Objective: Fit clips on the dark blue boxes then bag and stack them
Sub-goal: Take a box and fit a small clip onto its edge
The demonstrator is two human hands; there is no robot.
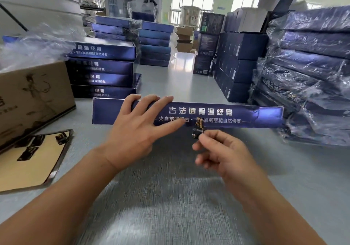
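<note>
- Grey tabletop in a bright storeroom carries the work, and on it one dark blue box is stood on its long edge, its printed side turned toward the camera
- At the lower edge of that side, near the middle, a small dark clip is pinched between the thumb and forefinger of the right hand; the remaining fingers are loosely curled beneath it
- Whether the clip is already seated on the box or only held against it cannot be told, as the picture is blurred there
- The box is steadied by the left hand, laid flat with fingers spread: fingertips are hooked over the top edge and the thumb is stretched along the front toward the clip
- Further clips are seen lying on a tan cardboard sheet at the left, beside a brown carton, so more fitting is judged to remain
- Behind, an unbagged stack of boxes is waiting, with crumpled clear bags heaped just left of it
- At the right, a tall pile of bagged boxes is already wrapped in plastic and stacked, so a good share of the job appears done
- For the box in hand, bagging and stacking are still to be done
</note>
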